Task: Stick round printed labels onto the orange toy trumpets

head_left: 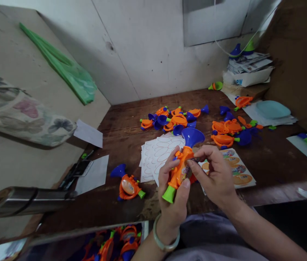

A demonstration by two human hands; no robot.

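My left hand [173,192] is wrapped round an orange toy trumpet [182,165] with a blue bell pointing up and away and a green mouthpiece towards me. The thumb and fingertips of my right hand [214,172] are pinched on a dark printed sticker [188,168] at the toy's side. Part of the sticker lies against the orange body. Right of the toy and partly behind my right hand is a sheet of oval stickers [241,169]. Under and behind the toy lie used backing sheets [150,159] with empty oval outlines.
One trumpet [128,186] lies on the left of the brown table [120,127]. More trumpets [179,119] are heaped at the back and right [228,130]. A steel flask [28,201] is at the left, a blue tray [273,109] at the right, a box of toys [127,243] below.
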